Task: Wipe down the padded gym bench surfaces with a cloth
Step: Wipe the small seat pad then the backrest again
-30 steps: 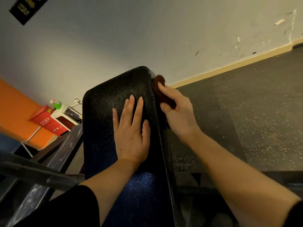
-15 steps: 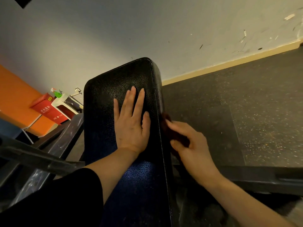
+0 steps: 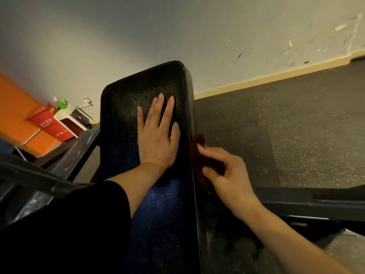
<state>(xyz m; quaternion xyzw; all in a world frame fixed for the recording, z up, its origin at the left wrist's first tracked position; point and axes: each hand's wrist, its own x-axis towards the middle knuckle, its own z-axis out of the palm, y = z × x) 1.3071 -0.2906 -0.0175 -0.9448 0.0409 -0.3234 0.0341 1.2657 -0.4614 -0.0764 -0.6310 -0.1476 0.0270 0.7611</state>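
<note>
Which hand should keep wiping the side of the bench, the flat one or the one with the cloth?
The right hand. It grips the dark cloth against the bench pad's right side edge. The left hand lies flat on top, holding nothing, probably just steadying the pad.

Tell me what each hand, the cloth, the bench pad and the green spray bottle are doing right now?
Left hand: flat on top of the pad, fingers straight.
Right hand: fingers curled round the cloth, pressing it to the pad's right side.
Cloth: dark, bunched, against the pad's edge.
Bench pad: black, tilted up towards the wall.
Spray bottle: upright on a white stand, untouched.
</note>
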